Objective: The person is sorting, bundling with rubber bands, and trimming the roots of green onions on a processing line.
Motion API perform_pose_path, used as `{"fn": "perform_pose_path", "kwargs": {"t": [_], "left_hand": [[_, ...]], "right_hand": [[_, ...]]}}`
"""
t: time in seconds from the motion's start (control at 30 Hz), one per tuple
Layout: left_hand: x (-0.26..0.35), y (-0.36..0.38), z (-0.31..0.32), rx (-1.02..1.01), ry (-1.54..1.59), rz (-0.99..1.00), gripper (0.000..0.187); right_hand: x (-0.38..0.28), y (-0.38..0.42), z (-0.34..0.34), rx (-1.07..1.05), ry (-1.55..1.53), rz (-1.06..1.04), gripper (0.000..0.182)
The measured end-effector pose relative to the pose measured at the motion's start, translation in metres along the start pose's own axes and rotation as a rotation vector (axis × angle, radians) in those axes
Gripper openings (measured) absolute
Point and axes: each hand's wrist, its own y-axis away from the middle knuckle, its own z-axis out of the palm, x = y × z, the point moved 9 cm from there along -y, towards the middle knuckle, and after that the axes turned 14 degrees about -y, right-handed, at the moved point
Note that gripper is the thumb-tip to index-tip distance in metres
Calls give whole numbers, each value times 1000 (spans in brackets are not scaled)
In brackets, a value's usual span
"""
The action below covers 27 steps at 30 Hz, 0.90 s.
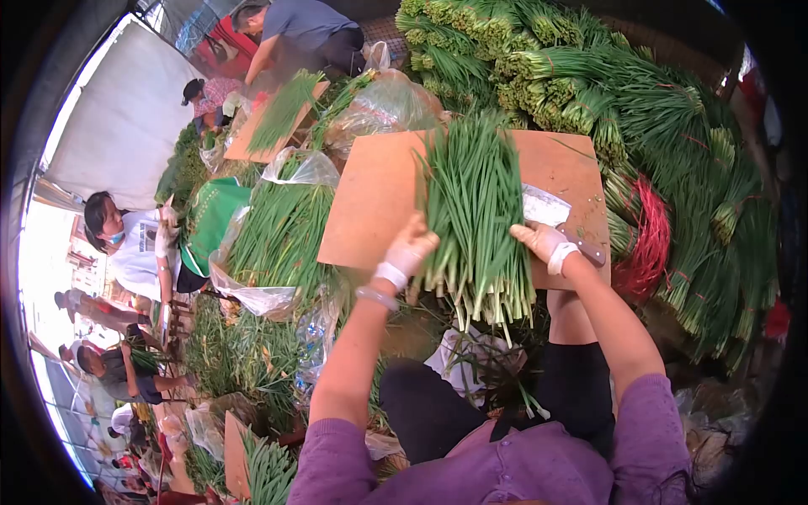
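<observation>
A person in a purple top has a big bunch of long green stalks (471, 198) between two hands. The bunch lies on a flat brown board (370, 185), with its leafy tips at the far end and its pale ends poking out over the near edge. The left hand (411, 246) touches the left side of the bunch, low down near the pale ends, with its fingers bent in. The right hand (543, 242) is on the other side, with its thumb and fingers against the edge of the stalks. Some fingertips are hidden, so one cannot tell if either hand is closed tight. Both hands have thin, pale gloves, and a ring-shaped bracelet (376, 297) sits on the left wrist. Just past the right hand, a knife lies on the board, with its wide, shiny blade (545, 206) beside the bunch and its dark handle (589, 250) near the board's right edge. To the right of the board there is a pile of red strings (646, 236), and a huge heap of green bundles (606, 93) goes up behind it. On the left, a clear plastic bag (252, 296) holds more long green leaves (282, 223). Farther left, a person in a white top (139, 252) is near a green cloth (217, 219).
</observation>
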Motion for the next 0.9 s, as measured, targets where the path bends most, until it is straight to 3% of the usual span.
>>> {"fn": "perform_pose_path", "kwargs": {"t": [0.03,0.1,0.17,0.2,0.23,0.3,0.33,0.4,0.43,0.47,0.5,0.57,0.6,0.67,0.7,0.77,0.83,0.9], "left_hand": [[-22,-10,-21,26,199,-317,73],[-100,-93,2,22,388,-158,88],[-24,-62,10,77,115,-259,91],[18,-44,13,95,-17,-315,93],[13,-55,18,74,16,-259,79],[12,-74,58,-73,228,-118,66],[16,-63,56,-72,227,-119,66],[42,-37,62,-244,520,-49,60],[43,-28,64,-276,601,-144,55],[46,-16,62,-212,614,-55,55],[51,-3,58,-147,621,36,56],[53,5,59,-164,638,10,58],[57,17,50,-67,684,63,59],[60,25,37,37,743,105,63],[108,45,10,9,690,241,62],[137,57,-13,104,666,296,60],[179,65,-41,36,652,346,61],[235,79,-76,31,723,530,65]], "right_hand": [[2,2,-10,69,-340,5,80],[-17,5,3,235,-627,96,78],[-39,3,17,213,-682,51,75],[-37,-21,36,160,-633,130,69],[-39,-24,46,100,-824,156,63],[-50,-35,59,67,-552,211,56],[-48,-35,69,12,-717,237,51],[-52,-28,70,-48,-707,192,51],[-54,-20,75,-104,-700,155,52],[-31,-27,90,-173,-848,202,50],[-34,-17,93,-185,-845,101,48],[-54,10,91,-158,-868,158,48],[-55,14,93,-164,-870,151,48],[-69,12,90,-202,-792,-64,43],[-107,20,84,-225,-705,-235,47],[-155,47,76,-254,-754,-345,53],[-216,73,65,-278,-726,-430,56],[-279,98,59,-395,-798,-536,59]]}}
